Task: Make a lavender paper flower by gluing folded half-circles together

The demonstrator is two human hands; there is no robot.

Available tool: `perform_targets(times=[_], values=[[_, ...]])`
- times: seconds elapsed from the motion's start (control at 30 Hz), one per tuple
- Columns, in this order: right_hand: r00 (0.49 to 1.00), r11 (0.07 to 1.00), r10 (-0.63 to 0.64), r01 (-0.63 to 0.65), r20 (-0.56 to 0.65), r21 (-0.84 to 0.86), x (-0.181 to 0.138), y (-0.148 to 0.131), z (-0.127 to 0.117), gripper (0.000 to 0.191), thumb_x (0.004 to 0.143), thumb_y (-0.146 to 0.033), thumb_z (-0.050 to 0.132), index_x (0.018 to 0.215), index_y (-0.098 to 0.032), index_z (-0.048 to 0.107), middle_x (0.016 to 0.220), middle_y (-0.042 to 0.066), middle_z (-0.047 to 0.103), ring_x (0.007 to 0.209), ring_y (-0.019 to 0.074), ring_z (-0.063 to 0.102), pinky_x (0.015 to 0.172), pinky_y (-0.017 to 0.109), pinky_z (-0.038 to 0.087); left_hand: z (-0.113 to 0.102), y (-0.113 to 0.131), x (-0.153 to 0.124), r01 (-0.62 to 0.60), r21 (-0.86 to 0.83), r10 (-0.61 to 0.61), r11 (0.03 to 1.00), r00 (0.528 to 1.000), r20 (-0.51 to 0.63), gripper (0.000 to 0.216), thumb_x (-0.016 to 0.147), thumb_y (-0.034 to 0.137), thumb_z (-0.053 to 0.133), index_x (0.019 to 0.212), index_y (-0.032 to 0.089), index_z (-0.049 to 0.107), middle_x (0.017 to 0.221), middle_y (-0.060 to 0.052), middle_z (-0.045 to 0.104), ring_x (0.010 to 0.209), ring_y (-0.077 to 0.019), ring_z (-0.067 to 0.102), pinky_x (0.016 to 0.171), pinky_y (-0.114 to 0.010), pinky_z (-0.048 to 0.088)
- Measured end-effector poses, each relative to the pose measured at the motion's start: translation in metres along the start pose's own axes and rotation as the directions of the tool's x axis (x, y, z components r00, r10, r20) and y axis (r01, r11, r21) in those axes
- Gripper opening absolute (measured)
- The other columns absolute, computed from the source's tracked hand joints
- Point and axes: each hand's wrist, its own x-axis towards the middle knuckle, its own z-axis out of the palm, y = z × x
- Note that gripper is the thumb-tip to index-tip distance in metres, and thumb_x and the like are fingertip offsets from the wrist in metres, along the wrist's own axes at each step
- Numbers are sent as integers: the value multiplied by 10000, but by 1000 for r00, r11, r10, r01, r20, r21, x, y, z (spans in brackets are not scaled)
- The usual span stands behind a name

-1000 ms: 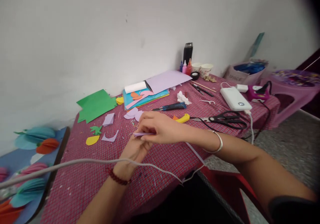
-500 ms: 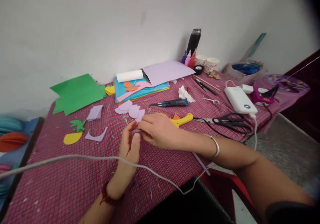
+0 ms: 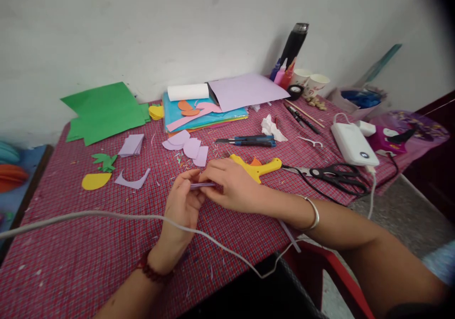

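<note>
Both my hands meet over the middle of the red checked table (image 3: 88, 252). My left hand (image 3: 181, 207) and my right hand (image 3: 229, 186) pinch a thin folded stack of lilac paper pieces (image 3: 202, 185) between their fingertips, held edge-on just above the cloth. Loose lilac cut-outs (image 3: 186, 147) lie just beyond my hands. A yellow glue gun (image 3: 259, 167) lies right behind my right hand.
A white cable (image 3: 106, 217) crosses in front of my left wrist. Green paper (image 3: 103, 110), a coloured paper stack (image 3: 202, 113), a blue utility knife (image 3: 249, 141), black scissors (image 3: 334, 173), a white power bank (image 3: 353, 143), bottles and cups (image 3: 305, 79) lie around.
The view has dropped and shifted, so the table sits lower and wider in frame. My hands stay together on the lilac paper stack, fingers slightly rearranged.
</note>
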Motion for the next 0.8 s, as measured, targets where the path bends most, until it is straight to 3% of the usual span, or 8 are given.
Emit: perform_targets(times=[0.37, 0.67, 0.8], values=[[998, 989, 61, -65, 35, 135, -1, 4, -3, 71, 896, -222, 617, 917, -157, 635, 876, 30, 664, 818, 140, 578, 751, 273, 404, -3, 5, 1, 26, -33, -27, 999, 999, -44, 245, 764, 320, 712, 932, 143, 686, 903, -47, 682, 783, -118, 669, 696, -205, 583], [999, 999, -8, 6, 45, 44, -1, 9, -2, 235, 976, -227, 488, 800, -151, 624, 768, 22, 613, 723, 122, 521, 690, 278, 357, -7, 4, 1, 35, 36, -34, 999, 999, -16, 190, 833, 309, 629, 941, 155, 658, 891, -50, 666, 814, -155, 668, 748, -316, 606], [991, 977, 124, -129, 41, 169, -1, 9, 0, 269, 976, -259, 452, 768, -152, 585, 738, 18, 603, 704, 114, 517, 681, 265, 365, -5, 5, 1, -22, 105, 27, 994, 999, -45, 236, 841, 380, 659, 953, 172, 640, 910, -47, 669, 809, -158, 675, 703, -311, 608]])
